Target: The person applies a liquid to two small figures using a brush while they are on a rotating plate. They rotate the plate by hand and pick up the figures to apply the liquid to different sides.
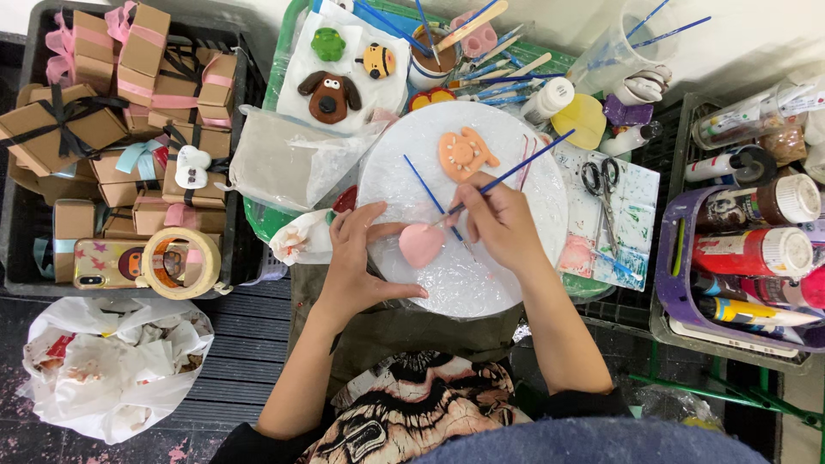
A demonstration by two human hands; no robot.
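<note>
Lap: printed black, white and pink fabric (412,412) lies at the bottom edge, closest to the camera, with both bare forearms reaching up from it.
Left hand (357,258): rests on the round white plastic-wrapped work board (516,249), thumb and fingers spread part-way and curved around the left side of a small flat pink clay piece (421,245), touching its edge.
Right hand (498,219): fingers pinched closed on a thin blue-handled paintbrush (516,172), whose tip meets the pink clay piece and whose handle slants up to the right.
Pink clay piece: lies flat on the board, left of centre, between the two hands.
Also on the board: an orange clay figure (465,153) near the top, and a second blue brush (427,187) lying loose beside the hands.
Above the board: a white sheet holding a brown dog-face figure (329,94), a green figure (327,43) and a yellow bee-like figure (377,60); a cup of brushes (434,51) stands just beside them.
Right: black-handled scissors (601,180) on a paint-stained sheet, then a purple basket of paint bottles (675,283).
Left: a black crate of brown cardboard gift boxes with ribbons (86,129), a roll of tape (180,262), and a white plastic bag (112,361) on the floor.
</note>
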